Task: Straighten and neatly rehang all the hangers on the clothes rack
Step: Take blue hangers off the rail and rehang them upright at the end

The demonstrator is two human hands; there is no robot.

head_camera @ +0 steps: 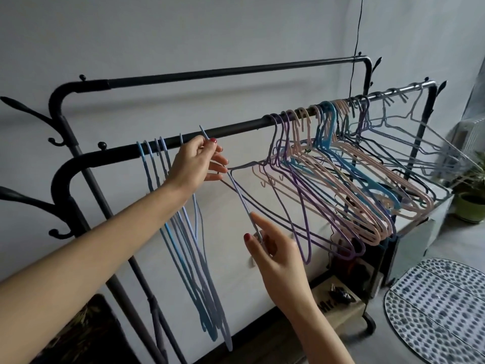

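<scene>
- Holding one lilac hanger between both hands, we keep it just in front of the front rail, its hook raised near the bar, probably so it can drop beside the tidy group.
- Our left hand pinches the hanger's neck just under the hook between thumb and forefinger, the other fingers spread toward the right; that grip steers the hook.
- Our right hand pinches the hanger's lower arm between thumb and forefinger, which keeps the frame from swinging.
- Left of our hands hangs the tidy group: we count about five hooks on the rail, blue and lilac, their frames flat against one another and pointing straight down.
- Right of our hands sits the tangled bunch, pink, purple, blue and grey, splayed at angles and overlapping; too many and too crossed to count, so most of the job looks undone.
- Behind, the back rail carries no hangers.
- Further out we see one potted plant and one patterned mat on the floor.
</scene>
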